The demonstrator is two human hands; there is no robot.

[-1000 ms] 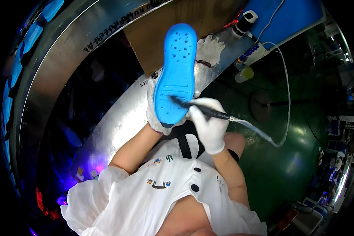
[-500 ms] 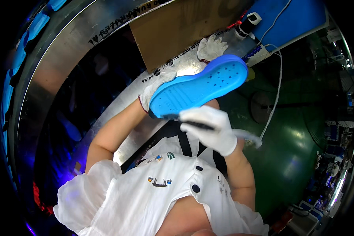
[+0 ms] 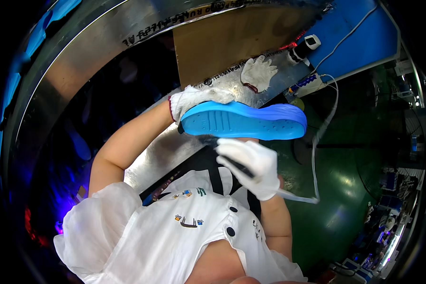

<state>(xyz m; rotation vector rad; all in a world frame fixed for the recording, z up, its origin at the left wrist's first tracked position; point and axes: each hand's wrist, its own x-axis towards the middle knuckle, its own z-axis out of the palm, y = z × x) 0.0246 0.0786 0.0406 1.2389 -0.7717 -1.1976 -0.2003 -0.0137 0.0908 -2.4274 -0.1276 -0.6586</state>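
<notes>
My gloved left fingers are wrapped over the heel end of the blue shoe sole, holding it on its side in the air, off the metal bench. My right hand is clenched round a dark pen-like tool, its tip just under the sole's edge. A spare white glove lies near the bench's far edge, beside the brown board.
</notes>
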